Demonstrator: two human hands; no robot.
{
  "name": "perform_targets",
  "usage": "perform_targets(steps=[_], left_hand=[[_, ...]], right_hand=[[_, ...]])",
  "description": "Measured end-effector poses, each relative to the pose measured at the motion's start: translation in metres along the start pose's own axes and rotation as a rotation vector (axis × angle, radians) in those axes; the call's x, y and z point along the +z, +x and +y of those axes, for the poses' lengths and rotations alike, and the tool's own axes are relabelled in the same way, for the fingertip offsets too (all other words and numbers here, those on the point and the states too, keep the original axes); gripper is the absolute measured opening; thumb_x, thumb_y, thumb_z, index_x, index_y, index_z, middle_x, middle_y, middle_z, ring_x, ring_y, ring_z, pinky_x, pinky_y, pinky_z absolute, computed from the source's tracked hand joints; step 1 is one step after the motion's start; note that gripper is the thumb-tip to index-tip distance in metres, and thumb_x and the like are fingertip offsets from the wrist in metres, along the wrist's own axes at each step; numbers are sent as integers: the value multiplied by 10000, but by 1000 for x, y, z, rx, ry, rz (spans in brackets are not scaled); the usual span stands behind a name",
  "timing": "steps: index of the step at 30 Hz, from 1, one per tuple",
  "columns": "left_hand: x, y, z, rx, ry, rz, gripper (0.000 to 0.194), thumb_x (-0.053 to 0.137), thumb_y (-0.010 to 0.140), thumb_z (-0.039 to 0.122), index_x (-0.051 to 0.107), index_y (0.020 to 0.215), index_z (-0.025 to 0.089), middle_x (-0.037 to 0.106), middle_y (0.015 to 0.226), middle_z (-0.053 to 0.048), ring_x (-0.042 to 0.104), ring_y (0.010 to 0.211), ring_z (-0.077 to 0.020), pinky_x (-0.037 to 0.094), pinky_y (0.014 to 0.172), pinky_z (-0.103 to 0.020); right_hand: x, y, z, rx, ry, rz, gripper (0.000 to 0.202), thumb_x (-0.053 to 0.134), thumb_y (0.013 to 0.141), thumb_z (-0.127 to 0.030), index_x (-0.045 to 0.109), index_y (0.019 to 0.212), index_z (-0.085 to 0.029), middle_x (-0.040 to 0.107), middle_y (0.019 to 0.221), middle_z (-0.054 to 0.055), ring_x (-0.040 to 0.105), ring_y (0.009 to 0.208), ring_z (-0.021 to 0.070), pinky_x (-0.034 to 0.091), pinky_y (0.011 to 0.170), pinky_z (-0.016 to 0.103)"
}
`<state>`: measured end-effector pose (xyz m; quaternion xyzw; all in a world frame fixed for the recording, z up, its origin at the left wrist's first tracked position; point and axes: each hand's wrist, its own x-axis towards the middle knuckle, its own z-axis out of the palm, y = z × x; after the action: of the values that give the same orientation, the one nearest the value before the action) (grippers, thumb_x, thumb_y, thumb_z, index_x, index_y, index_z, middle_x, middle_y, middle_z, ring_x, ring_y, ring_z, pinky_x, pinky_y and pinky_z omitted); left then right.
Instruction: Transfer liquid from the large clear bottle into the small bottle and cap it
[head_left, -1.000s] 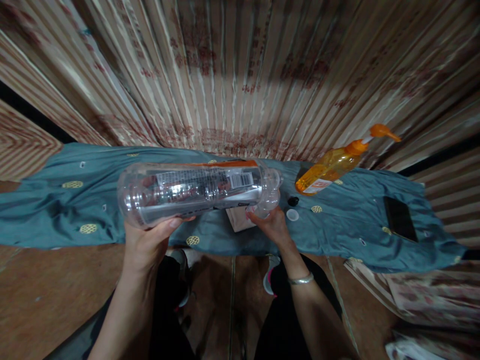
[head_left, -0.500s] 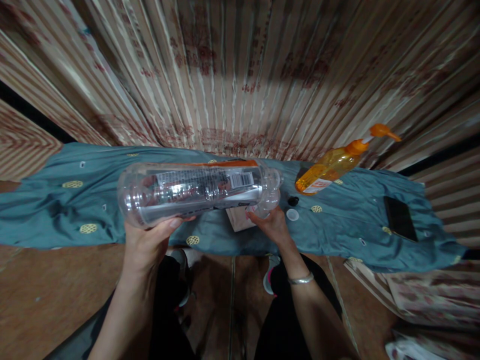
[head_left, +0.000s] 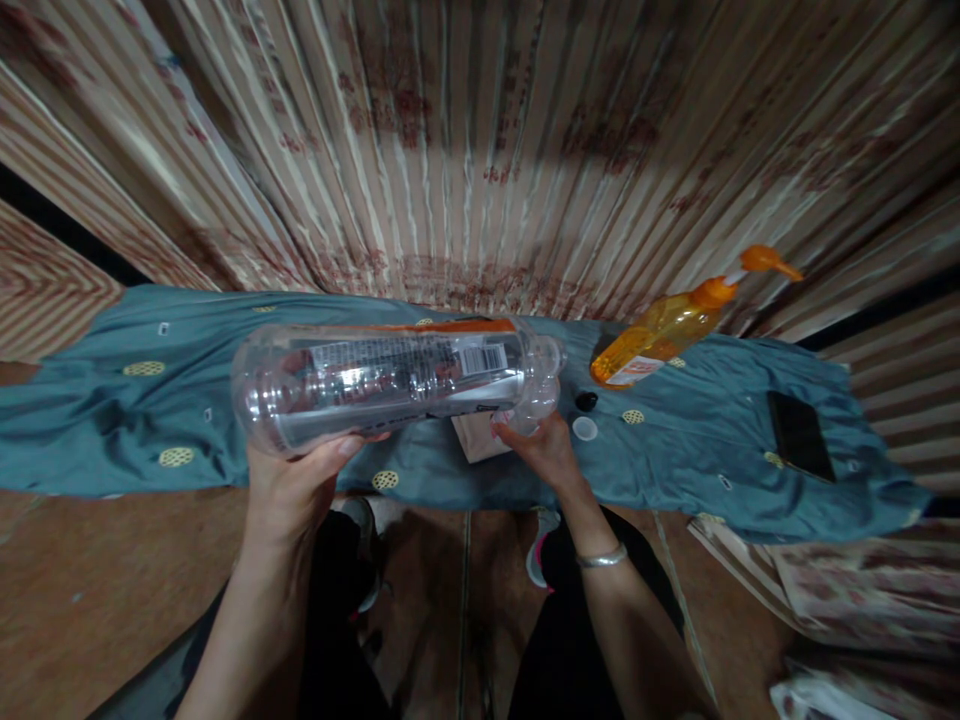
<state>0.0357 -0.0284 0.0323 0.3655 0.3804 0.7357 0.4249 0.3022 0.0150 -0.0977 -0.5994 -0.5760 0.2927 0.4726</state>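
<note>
Head view: we look down on a blue-green cloth (head_left: pixel 82 420), and our eyes start at the left.
Left hand (head_left: pixel 294 485): clasped on the big bottle's base end from beneath, thumb along the near side, the other fingers lost to us behind the plastic.
Large clear bottle (head_left: pixel 382 390): up above the cloth, almost level, neck to the right! We'd call it thin-walled, springy and slick, probably light, though we can't make out how much is inside. Squeezed hard, it would likely buckle, so we'd cradle the base end from below, and gently.
Pale pouch (head_left: pixel 472 442): on the cloth, partly hidden by what's held above it.
Small clear container (head_left: pixel 541 400): right at the big bottle's neck; touching or just beside it, we can't tell. Light and easily knocked, we judge; we'd pinch it low, well away from its rim.
Right hand (head_left: pixel 551 452): thumb and fingers closed around that little container, a fine, delicate hold.
Black cap (head_left: pixel 586 401) and white disc (head_left: pixel 585 429): near each other on the cloth.
Orange pump bottle (head_left: pixel 652 345): farther right, amber inside.
Dark flat object (head_left: pixel 800 437): far right, lying on the cloth.
</note>
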Motion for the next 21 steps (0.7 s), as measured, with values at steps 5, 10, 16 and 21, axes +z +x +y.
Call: perform_targets(steps=[5, 10, 16, 21], left_hand=[[0, 0, 0, 2, 6, -13, 660, 1117, 469, 210, 829, 1063, 223, 876, 892, 22, 840, 626, -225, 742, 631, -323], [0, 0, 0, 9, -11, -17, 669, 1113, 487, 210, 814, 1086, 222, 872, 894, 15, 860, 684, -247, 742, 622, -318], [1, -1, 2, -2, 7, -19, 701, 1107, 476, 200, 812, 1112, 221, 877, 866, 12, 843, 633, -239, 734, 605, -307], [1, -1, 2, -6, 18, -6, 844, 1117, 465, 229, 796, 1245, 218, 879, 886, -5, 844, 658, -230, 729, 611, -284]], right_hand=[[0, 0, 1, 17, -16, -11, 670, 900, 726, -493, 722, 1296, -191, 870, 1077, 139, 852, 976, 369, 719, 870, 515], [0, 0, 1, 6, -21, -14, 701, 892, 734, -496, 705, 1323, -165, 865, 1100, 149, 851, 998, 362, 715, 895, 511], [0, 0, 1, 5, -2, -9, 652, 901, 733, -504, 738, 1279, -187, 862, 1093, 157, 842, 1014, 414, 715, 924, 606], [-2, 0, -2, 34, -1, -18, 700, 908, 713, -473, 713, 1315, -174, 877, 1082, 134, 857, 990, 375, 717, 897, 516]])
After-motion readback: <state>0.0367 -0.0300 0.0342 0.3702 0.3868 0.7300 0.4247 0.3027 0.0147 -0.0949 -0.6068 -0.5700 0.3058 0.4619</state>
